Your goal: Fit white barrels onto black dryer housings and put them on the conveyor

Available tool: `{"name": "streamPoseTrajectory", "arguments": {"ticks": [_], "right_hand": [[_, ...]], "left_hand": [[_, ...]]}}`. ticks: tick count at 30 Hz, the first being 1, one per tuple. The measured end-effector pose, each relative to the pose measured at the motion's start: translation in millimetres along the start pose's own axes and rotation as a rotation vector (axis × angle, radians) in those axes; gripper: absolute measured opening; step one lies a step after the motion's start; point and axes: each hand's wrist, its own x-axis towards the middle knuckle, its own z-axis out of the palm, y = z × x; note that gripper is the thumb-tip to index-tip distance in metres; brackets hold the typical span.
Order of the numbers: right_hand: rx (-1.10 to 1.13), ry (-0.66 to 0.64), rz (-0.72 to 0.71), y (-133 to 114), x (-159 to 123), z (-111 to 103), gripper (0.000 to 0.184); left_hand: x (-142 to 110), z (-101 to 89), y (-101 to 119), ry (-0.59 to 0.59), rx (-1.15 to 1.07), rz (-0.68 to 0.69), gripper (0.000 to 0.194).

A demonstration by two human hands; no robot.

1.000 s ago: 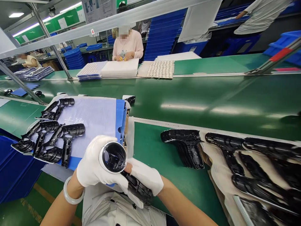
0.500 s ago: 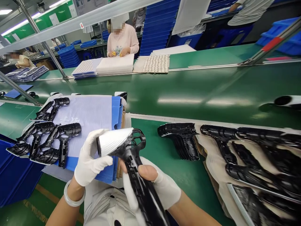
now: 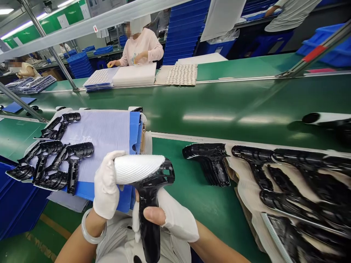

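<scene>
Left hand point(image 3: 106, 186) and right hand point(image 3: 171, 219) — both gloved — grip a white-shelled black handle point(image 3: 148, 223).

- No legible text anywhere
- Wall notices point(image 3: 98, 7): printed, too small to read
- Pale blue sheet point(image 3: 101, 135): faint mark, unreadable
- Small red-and-white tag on overhead rail point(image 3: 95, 28): nothing readable

We look across a long assembly hall

Strip lights point(image 3: 24, 18) glow on the ceiling at upper left, above a green wall band point(image 3: 72, 11). A slanted steel post point(image 3: 49, 47) rises there too, and an overhead aluminium rail point(image 3: 90, 22) crosses the top of the frame. A wide green conveyor belt point(image 3: 219, 106) runs through the middle. Stacked blue crates point(image 3: 183, 33) tower at upper centre, with more blue crates point(image 3: 323, 45) at the right edge. At lower left, we see a green floor point(image 3: 19, 248) with a yellow stripe point(image 3: 53, 226).
</scene>
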Motion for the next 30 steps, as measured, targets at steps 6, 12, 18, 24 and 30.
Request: {"name": "streamPoseTrajectory", "arguments": {"ticks": [6, 12, 18, 24, 30], "right_hand": [[-0.242, 0.071, 0.068, -8, 5, -5, 0.034], [-0.755, 0.184, 0.415, -18, 9, -3, 0.031], [-0.759, 0.174, 0.407, -16, 8, -7, 0.036], [-0.708, 0.142, 0.323, -23, 3, -6, 0.028], [-0.737, 0.095, 0.347, -22, 1, -6, 0.035]], "left_hand": [[0, -1.8, 5, -0.112, 0.004, 0.098, 0.055], [-1, 4.2, 16, -0.098, 0.086, 0.011, 0.04], [0, 5.6, 16, -0.157, -0.068, -0.137, 0.034], [-2, 7.4, 17, -0.156, -0.166, -0.208, 0.054], [-4, 3.6, 15, -0.197, -0.058, -0.097, 0.061]]}}
